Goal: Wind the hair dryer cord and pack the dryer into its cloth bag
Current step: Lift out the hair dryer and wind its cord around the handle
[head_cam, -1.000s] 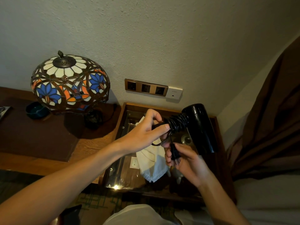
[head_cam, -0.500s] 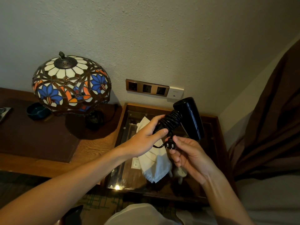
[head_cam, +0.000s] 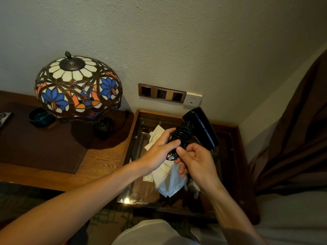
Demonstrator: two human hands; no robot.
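We grip the cord-wound handle of the black hair dryer (head_cam: pixel 200 128) with our left hand (head_cam: pixel 159 152), its barrel pointing to one o'clock. Our right hand (head_cam: pixel 194 161) pinches the plug (head_cam: pixel 174 156) at the handle's base. Beneath, the white cloth bag (head_cam: pixel 168 177) lies limp on the glass-topped counter (head_cam: pixel 139 174).

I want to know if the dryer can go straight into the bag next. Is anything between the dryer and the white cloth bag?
No object lies between them. The hair dryer is held above the white cloth bag, which lies on the glass-topped table. Only the left hand and right hand are in between, the right at the plug.
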